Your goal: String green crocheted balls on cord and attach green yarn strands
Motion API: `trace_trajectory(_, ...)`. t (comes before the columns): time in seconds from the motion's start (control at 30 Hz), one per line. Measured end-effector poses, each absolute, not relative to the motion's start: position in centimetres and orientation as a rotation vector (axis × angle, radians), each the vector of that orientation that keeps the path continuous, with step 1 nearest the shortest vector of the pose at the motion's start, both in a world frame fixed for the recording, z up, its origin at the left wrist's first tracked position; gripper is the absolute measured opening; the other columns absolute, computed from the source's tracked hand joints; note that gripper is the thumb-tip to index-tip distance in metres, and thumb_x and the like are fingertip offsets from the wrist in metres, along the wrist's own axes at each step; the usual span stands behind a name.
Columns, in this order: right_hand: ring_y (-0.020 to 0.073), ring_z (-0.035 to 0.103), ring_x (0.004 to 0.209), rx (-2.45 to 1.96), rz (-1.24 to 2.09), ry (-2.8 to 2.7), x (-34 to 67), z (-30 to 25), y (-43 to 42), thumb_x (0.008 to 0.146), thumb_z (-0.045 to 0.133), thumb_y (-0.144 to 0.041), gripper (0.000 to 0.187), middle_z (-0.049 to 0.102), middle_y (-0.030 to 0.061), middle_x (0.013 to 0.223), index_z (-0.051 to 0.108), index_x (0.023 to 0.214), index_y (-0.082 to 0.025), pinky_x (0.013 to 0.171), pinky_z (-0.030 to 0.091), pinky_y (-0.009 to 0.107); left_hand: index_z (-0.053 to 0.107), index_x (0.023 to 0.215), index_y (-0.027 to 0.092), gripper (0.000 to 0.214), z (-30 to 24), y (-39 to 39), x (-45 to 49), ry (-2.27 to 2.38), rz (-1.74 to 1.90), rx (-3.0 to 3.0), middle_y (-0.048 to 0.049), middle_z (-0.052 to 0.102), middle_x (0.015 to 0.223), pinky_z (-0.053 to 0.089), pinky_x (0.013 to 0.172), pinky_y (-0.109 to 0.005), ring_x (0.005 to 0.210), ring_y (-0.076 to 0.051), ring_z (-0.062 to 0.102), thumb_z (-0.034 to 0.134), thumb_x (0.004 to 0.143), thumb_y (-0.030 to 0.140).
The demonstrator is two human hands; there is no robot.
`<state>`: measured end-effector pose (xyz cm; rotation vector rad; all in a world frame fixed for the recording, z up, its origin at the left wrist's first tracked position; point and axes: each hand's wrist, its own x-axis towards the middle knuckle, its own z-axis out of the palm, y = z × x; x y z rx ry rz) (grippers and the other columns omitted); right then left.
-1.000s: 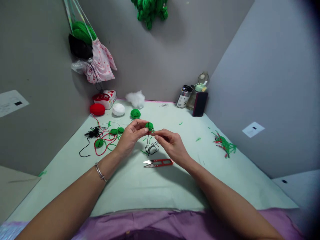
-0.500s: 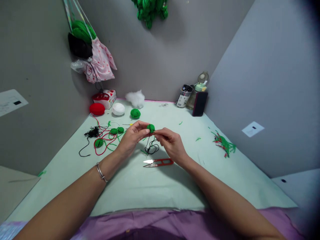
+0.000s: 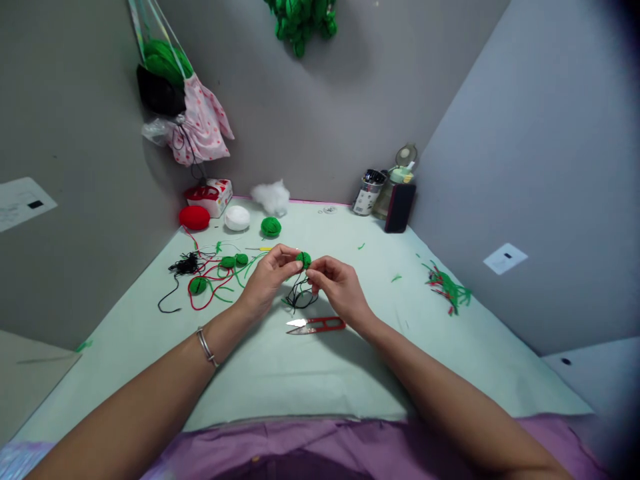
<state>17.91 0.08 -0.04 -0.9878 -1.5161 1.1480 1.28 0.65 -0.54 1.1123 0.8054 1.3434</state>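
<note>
**Small green ball [image 3: 303, 261] pinched in the left hand [image 3: 265, 279], above a pale table [image 3: 280, 380]**

Take the ball as the clock's centre, with 12 toward the back wall [image 3: 310, 133]. The table's front edge runs along 6 o'clock, next to purple clothing [image 3: 300, 447]. The widest room to move lies between 4 and 5 o'clock. The nearest obstacle is a pair of scissors [image 3: 323, 325] near 6 o'clock, just beside the right hand [image 3: 343, 285]. Scraps of yarn [image 3: 450, 291] lie well apart at 3 o'clock, near the table's right edge; a phone [image 3: 400, 209] stands upright at 2.

The left thumb and fingertips are closed on the ball from its 9 o'clock side. The right thumb and forefinger come close together by its 5 o'clock side; whether they grip anything is too small to tell. Black thread [image 3: 294, 305] lies in loose loops below the ball, toward 6 o'clock.

The ball is rounded, its surface bumpy like knitting, with a dark strand across it. The scissors have a red handle and shiny metal blades pointing to 9. At 10 sit a smooth red yarn ball [image 3: 195, 218] and a white yarn ball [image 3: 237, 219]; soft white fluff [image 3: 271, 197] rests at 11. A frayed black heap [image 3: 186, 264] lies at 9.
</note>
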Motion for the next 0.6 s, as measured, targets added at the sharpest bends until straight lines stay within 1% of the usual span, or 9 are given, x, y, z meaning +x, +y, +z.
trace_trajectory(0.1, 0.0123, 0.062, 0.059, -0.939, 1.323, -1.392, 18.0, 0.6, 0.1, 0.076, 0.076, -0.035, 0.025, 0.063, -0.0036, 0.067, 0.057, 0.084, -0.019, 0.063, 0.055, 0.029, 0.062, 0.092, 0.019, 0.023, -1.0, 0.9, 1.1, 0.855, 1.389, 1.231, 0.0008, 0.064, 0.088, 0.046, 0.084, -0.029, 0.085, -0.014, 0.060, 0.077, 0.075, 0.025)
trace_trajectory(0.17, 0.0137, 0.067, 0.067, -0.913, 1.360, -1.377, 18.2, 1.1, 0.0, 0.079, 0.074, -0.035, 0.026, 0.067, -0.0012, 0.075, 0.054, 0.086, -0.020, 0.071, 0.058, 0.032, 0.061, 0.092, 0.020, 0.024, -1.1, 1.0, 1.0, 0.871, 1.404, 1.300, 0.0006, 0.064, 0.089, 0.046, 0.081, -0.028, 0.084, -0.014, 0.060, 0.076, 0.076, 0.025)
trace_trajectory(0.2, 0.0143, 0.068, 0.069, -0.912, 1.346, -1.400, 18.4, 1.2, 0.0, 0.081, 0.071, -0.036, 0.025, 0.068, -0.0003, 0.078, 0.053, 0.086, -0.020, 0.072, 0.058, 0.033, 0.060, 0.093, 0.020, 0.024, -1.1, 1.0, 1.0, 0.874, 1.401, 1.327, 0.0005, 0.063, 0.089, 0.046, 0.080, -0.028, 0.084, -0.014, 0.060, 0.076, 0.076, 0.025)
trace_trajectory(0.3, 0.0139, 0.067, 0.068, -0.970, 1.138, -1.586, 18.8, 1.4, 0.0, 0.087, 0.065, -0.035, 0.017, 0.067, -0.0001, 0.078, 0.056, 0.087, -0.020, 0.069, 0.054, 0.031, 0.060, 0.093, 0.019, 0.024, -0.9, 0.6, 1.3, 0.876, 1.367, 1.380, 0.0001, 0.062, 0.089, 0.047, 0.079, -0.029, 0.083, -0.014, 0.060, 0.075, 0.076, 0.025)
trace_trajectory(0.37, 0.0122, 0.063, 0.064, -1.013, 0.922, -1.715, 19.2, 1.3, 0.2, 0.089, 0.063, -0.032, 0.012, 0.065, 0.0002, 0.080, 0.061, 0.088, -0.020, 0.066, 0.051, 0.029, 0.060, 0.093, 0.019, 0.023, -0.8, 0.4, 1.5, 0.886, 1.341, 1.397, -0.0006, 0.062, 0.091, 0.048, 0.080, -0.030, 0.085, -0.014, 0.061, 0.075, 0.076, 0.024)
trace_trajectory(0.43, 0.0116, 0.060, 0.064, -1.017, 0.775, -1.786, 19.4, 1.1, 0.4, 0.088, 0.063, -0.029, 0.009, 0.064, 0.0016, 0.084, 0.065, 0.087, -0.020, 0.065, 0.048, 0.029, 0.059, 0.092, 0.019, 0.023, -0.7, 0.2, 1.7, 0.894, 1.316, 1.410, -0.0013, 0.061, 0.094, 0.049, 0.081, -0.031, 0.087, -0.015, 0.061, 0.074, 0.075, 0.023)
trace_trajectory(0.5, 0.0116, 0.057, 0.065, -1.000, 0.738, -1.804, 19.5, 1.0, 0.6, 0.088, 0.064, -0.028, 0.010, 0.064, 0.0025, 0.084, 0.068, 0.084, -0.020, 0.063, 0.047, 0.029, 0.059, 0.092, 0.019, 0.022, -0.8, 0.2, 1.8, 0.896, 1.299, 1.430, -0.0014, 0.061, 0.095, 0.049, 0.082, -0.031, 0.087, -0.015, 0.061, 0.073, 0.075, 0.023)
trace_trajectory(0.6, 0.0115, 0.056, 0.065, -0.982, 0.802, -1.771, 19.6, 1.1, 0.8, 0.085, 0.067, -0.027, 0.010, 0.065, 0.0026, 0.082, 0.070, 0.079, -0.019, 0.061, 0.046, 0.028, 0.059, 0.092, 0.020, 0.022, -0.7, 0.3, 1.7, 0.900, 1.265, 1.473, -0.0011, 0.060, 0.093, 0.048, 0.082, -0.032, 0.087, -0.015, 0.061, 0.072, 0.075, 0.022)
